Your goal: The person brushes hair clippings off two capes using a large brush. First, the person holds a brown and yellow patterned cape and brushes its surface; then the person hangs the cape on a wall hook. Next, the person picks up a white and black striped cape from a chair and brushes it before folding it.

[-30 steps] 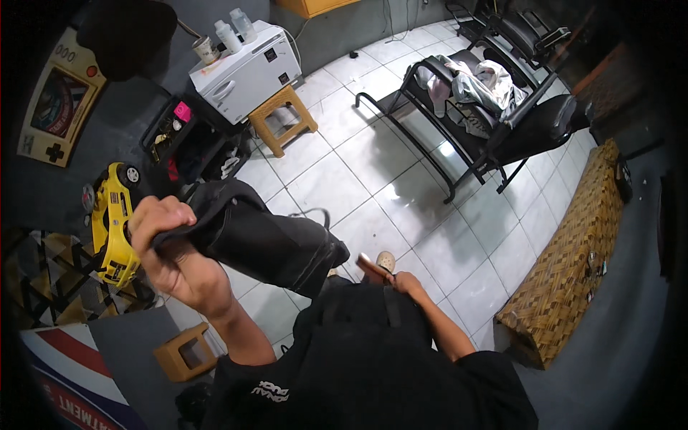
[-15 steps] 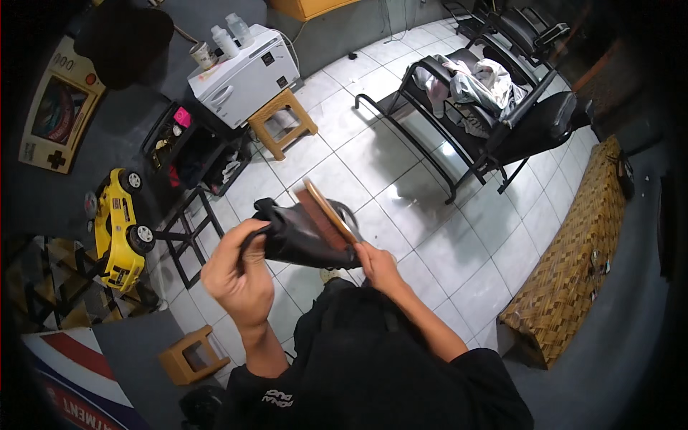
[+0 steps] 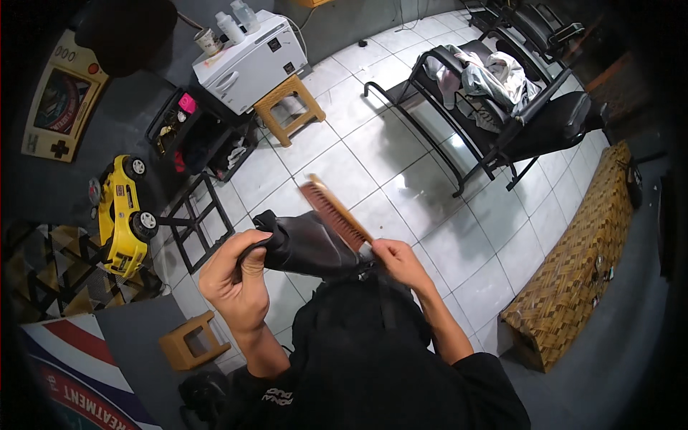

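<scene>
In front of my body, my left hand (image 3: 238, 283) pinches the left edge of a black leather pouch-like item (image 3: 308, 244), its fingers closed and its thumb on the rim. The item hangs sideways with a smooth, shiny side facing up; its exact kind does not show. My right hand (image 3: 401, 261) is closed around the near end of a wooden brush (image 3: 335, 215) with brown bristles. The brush tilts up and to the left, its bristles facing the leather and close along its right side. Whether they touch the leather I cannot tell.
A black reclining chair (image 3: 527, 132) with a cloth on it stands far right. A woven bench (image 3: 566, 265) lines the right wall. Left are a white cabinet (image 3: 247, 64), a tan stool (image 3: 290, 111), a black metal frame (image 3: 193, 223), a yellow toy car (image 3: 123, 215) and another stool (image 3: 192, 342).
The brush has shifted slightly right with my right hand, and more of its bristles and the leather show. My left hand keeps its hold. The view has turned a little.
</scene>
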Action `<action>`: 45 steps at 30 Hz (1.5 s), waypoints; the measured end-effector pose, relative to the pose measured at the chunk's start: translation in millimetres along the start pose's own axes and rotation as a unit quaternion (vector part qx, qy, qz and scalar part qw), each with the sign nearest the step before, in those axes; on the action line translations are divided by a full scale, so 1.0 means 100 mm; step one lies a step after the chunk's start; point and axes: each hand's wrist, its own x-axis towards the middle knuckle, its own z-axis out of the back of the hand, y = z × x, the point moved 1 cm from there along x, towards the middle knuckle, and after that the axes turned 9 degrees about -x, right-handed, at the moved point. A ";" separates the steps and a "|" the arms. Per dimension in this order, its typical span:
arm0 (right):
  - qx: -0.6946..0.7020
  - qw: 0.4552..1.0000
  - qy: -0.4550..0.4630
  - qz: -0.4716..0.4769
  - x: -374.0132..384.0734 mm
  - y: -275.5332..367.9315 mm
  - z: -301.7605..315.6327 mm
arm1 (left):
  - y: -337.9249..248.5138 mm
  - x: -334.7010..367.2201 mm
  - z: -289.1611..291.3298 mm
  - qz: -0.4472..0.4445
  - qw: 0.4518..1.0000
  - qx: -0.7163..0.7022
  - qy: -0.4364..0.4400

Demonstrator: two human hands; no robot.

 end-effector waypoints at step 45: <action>0.415 0.896 0.145 -0.065 -0.34 0.43 -0.08 | -0.10 0.09 0.21 0.068 0.988 -0.039 0.135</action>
